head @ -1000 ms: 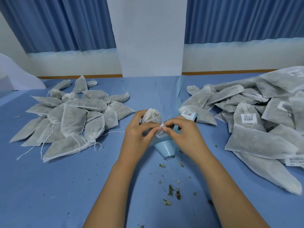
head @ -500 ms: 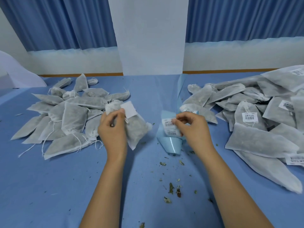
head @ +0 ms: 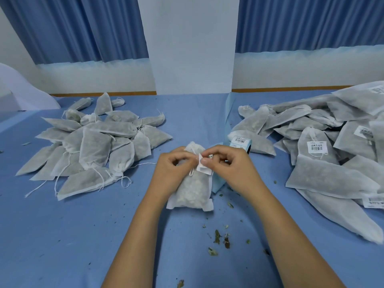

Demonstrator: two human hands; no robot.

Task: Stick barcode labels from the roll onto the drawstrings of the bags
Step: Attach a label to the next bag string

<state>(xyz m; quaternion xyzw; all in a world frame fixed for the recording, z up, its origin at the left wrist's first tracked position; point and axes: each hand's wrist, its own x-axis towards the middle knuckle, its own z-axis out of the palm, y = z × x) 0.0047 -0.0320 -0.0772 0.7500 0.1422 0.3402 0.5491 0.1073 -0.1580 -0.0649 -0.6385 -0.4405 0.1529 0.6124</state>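
White paper label (head: 203,167) at drawstring (head: 191,173), both hands pinching
Thumb and forefinger of right hand (head: 228,171) clamp the label; left hand (head: 173,169) pinches the gathered neck of the gauzy, lumpy bag (head: 192,192) lying below the grip; label roll (head: 240,142) just beyond

- A bag heap (head: 93,146) is lying on the table (head: 62,235) at frame left, a second heap (head: 332,163) at right.
- A single bag (head: 193,190) is lying at centre, the label roll (head: 241,142) sitting just upper-right.

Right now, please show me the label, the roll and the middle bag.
label (head: 202,168), head view, its white face.
roll (head: 240,141), head view, its top label.
bag (head: 192,194), head view, its filled body.
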